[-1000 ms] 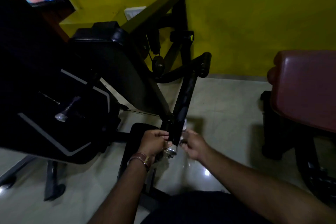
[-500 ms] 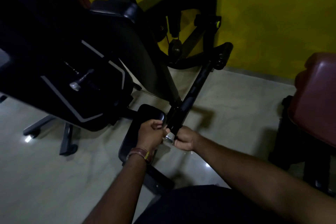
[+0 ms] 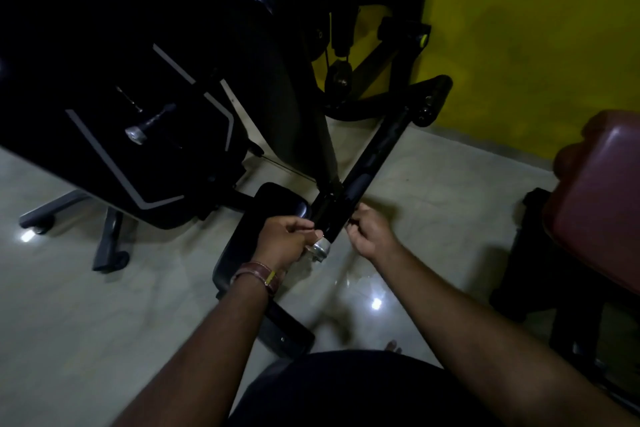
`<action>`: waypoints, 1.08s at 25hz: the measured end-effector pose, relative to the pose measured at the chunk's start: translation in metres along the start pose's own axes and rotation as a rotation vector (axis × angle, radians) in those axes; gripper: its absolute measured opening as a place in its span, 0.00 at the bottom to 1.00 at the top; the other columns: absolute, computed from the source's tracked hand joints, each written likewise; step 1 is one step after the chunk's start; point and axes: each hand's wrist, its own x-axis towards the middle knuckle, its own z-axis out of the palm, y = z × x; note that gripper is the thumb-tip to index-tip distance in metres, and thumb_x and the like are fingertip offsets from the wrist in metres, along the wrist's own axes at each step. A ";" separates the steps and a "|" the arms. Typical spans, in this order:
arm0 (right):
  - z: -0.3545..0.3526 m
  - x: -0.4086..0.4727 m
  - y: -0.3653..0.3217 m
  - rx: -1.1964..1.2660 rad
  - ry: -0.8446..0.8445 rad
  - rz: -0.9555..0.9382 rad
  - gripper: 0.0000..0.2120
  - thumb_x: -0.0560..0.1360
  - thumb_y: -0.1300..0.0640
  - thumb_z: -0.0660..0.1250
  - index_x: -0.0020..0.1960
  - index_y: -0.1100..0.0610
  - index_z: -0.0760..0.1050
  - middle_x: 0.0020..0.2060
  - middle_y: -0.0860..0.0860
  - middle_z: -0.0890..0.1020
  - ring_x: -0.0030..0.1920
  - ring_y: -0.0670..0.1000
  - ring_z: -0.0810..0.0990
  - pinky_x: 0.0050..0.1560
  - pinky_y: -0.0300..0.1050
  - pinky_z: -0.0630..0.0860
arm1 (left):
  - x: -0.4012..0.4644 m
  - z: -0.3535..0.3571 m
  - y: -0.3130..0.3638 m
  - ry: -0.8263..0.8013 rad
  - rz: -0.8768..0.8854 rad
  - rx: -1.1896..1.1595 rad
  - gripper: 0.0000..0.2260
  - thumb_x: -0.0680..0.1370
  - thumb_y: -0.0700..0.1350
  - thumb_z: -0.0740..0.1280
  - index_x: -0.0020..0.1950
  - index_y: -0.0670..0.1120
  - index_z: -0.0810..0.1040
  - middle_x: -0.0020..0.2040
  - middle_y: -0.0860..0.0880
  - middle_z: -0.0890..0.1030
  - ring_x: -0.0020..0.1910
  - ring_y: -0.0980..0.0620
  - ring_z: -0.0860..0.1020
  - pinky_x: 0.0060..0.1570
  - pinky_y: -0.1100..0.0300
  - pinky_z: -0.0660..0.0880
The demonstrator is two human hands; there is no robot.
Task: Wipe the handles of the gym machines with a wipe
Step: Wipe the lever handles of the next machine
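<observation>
Fingers [image 3: 356,224] of both hands curl beside black handle [image 3: 337,215] (wipe unseen).

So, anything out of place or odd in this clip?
One thing: no wipe is visible. The left hand grips near the silver end cap of the black handle bar, and the right hand is curled beside it, but the dim light hides any wipe. Nothing looks spilled or broken.
</observation>
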 end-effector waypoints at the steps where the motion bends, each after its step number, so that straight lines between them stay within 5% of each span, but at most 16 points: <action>1: -0.001 -0.006 0.006 -0.045 0.103 -0.076 0.16 0.75 0.76 0.54 0.50 0.63 0.76 0.39 0.58 0.81 0.37 0.52 0.80 0.37 0.39 0.79 | 0.002 -0.001 -0.001 -0.025 -0.002 -0.001 0.09 0.68 0.35 0.77 0.46 0.39 0.83 0.39 0.43 0.83 0.33 0.56 0.79 0.33 0.67 0.76; 3: 0.000 -0.038 0.023 -0.210 0.286 -0.272 0.09 0.74 0.72 0.65 0.45 0.60 0.78 0.36 0.56 0.80 0.36 0.51 0.77 0.36 0.40 0.76 | 0.005 -0.003 -0.001 -0.059 0.005 0.017 0.09 0.67 0.35 0.77 0.46 0.39 0.83 0.38 0.43 0.83 0.30 0.58 0.79 0.31 0.67 0.74; 6: -0.002 -0.065 0.040 -0.562 0.324 -0.674 0.06 0.70 0.66 0.73 0.41 0.56 0.80 0.37 0.51 0.83 0.38 0.46 0.80 0.42 0.40 0.77 | 0.012 -0.005 0.003 -0.109 0.013 0.033 0.09 0.67 0.35 0.77 0.45 0.39 0.83 0.33 0.45 0.82 0.26 0.59 0.77 0.27 0.68 0.72; 11: 0.019 -0.049 -0.006 -1.176 0.419 -1.129 0.04 0.69 0.63 0.73 0.42 0.56 0.84 0.38 0.52 0.82 0.41 0.50 0.80 0.46 0.41 0.74 | 0.022 -0.013 0.009 -0.284 0.034 0.014 0.10 0.67 0.33 0.77 0.45 0.42 0.83 0.43 0.42 0.84 0.41 0.49 0.83 0.44 0.60 0.80; 16: 0.043 -0.079 -0.001 -1.650 -0.190 -1.147 0.06 0.67 0.58 0.69 0.40 0.56 0.85 0.37 0.52 0.84 0.38 0.51 0.82 0.39 0.37 0.73 | 0.030 -0.018 0.008 -0.407 0.054 -0.028 0.11 0.67 0.28 0.73 0.45 0.39 0.83 0.41 0.41 0.84 0.41 0.47 0.81 0.46 0.56 0.80; 21: 0.059 -0.060 -0.049 -1.819 0.299 -0.891 0.11 0.63 0.64 0.74 0.44 0.54 0.86 0.43 0.51 0.84 0.44 0.52 0.82 0.40 0.38 0.71 | 0.040 -0.018 0.006 -0.481 -0.002 -0.046 0.13 0.68 0.31 0.75 0.51 0.36 0.80 0.41 0.42 0.83 0.42 0.46 0.81 0.51 0.52 0.79; 23: 0.060 -0.063 -0.025 -1.877 0.275 -0.850 0.05 0.66 0.61 0.73 0.40 0.53 0.84 0.41 0.50 0.81 0.42 0.51 0.79 0.37 0.40 0.66 | 0.040 -0.019 0.005 -0.494 0.001 -0.076 0.10 0.68 0.30 0.74 0.47 0.38 0.80 0.40 0.43 0.82 0.40 0.47 0.81 0.47 0.55 0.80; 27: 0.056 -0.066 -0.028 -1.855 0.176 -0.769 0.04 0.70 0.57 0.75 0.43 0.51 0.85 0.42 0.50 0.82 0.42 0.48 0.79 0.43 0.42 0.75 | 0.044 -0.021 0.004 -0.510 0.037 -0.069 0.09 0.67 0.31 0.76 0.43 0.41 0.81 0.41 0.42 0.83 0.40 0.48 0.81 0.46 0.55 0.80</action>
